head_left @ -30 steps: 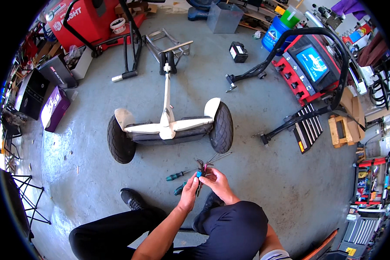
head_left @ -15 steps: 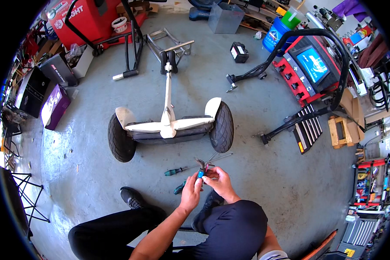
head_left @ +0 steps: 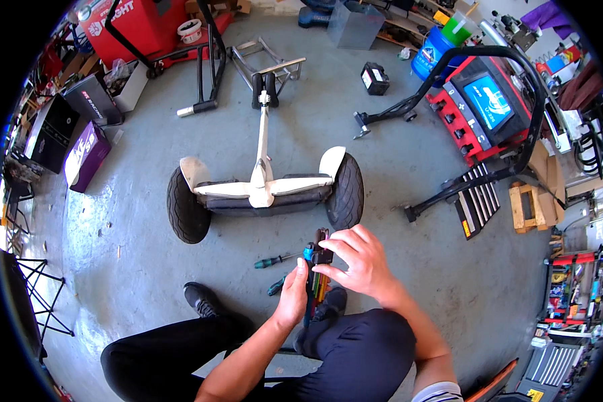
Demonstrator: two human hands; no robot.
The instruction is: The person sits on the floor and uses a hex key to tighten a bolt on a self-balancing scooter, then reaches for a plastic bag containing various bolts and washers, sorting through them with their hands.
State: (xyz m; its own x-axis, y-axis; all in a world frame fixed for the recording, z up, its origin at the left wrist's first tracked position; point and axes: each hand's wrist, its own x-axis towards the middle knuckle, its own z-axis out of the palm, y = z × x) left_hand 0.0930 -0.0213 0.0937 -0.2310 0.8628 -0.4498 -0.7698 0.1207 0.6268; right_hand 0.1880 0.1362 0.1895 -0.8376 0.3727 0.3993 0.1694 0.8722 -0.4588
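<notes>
My left hand point(head_left: 293, 293) is wrapped round the blue body of a hex key set point(head_left: 309, 253), held upright above the floor between my knees. Yellow, red and green keys hang from its lower part, and dark ends stick up at the top. My right hand point(head_left: 362, 261) grips the dark upper end, thumb on one side and fingers on the other; which key it touches is hidden. Just left of the set, two screwdrivers with teal handles lie on the floor, the farther screwdriver point(head_left: 268, 262) and the nearer screwdriver point(head_left: 277, 286).
Ahead stands a white two-wheeled self-balancing scooter point(head_left: 261, 191) with fat black tyres. To the right is a red machine with a screen point(head_left: 486, 100) and a black tubular frame. A black battery point(head_left: 375, 78) sits farther back; a purple box point(head_left: 87, 155) is at left.
The hex key set has been turned so its coloured keys now show below. My right hand has moved up and right, its fingers spread wider over the top.
</notes>
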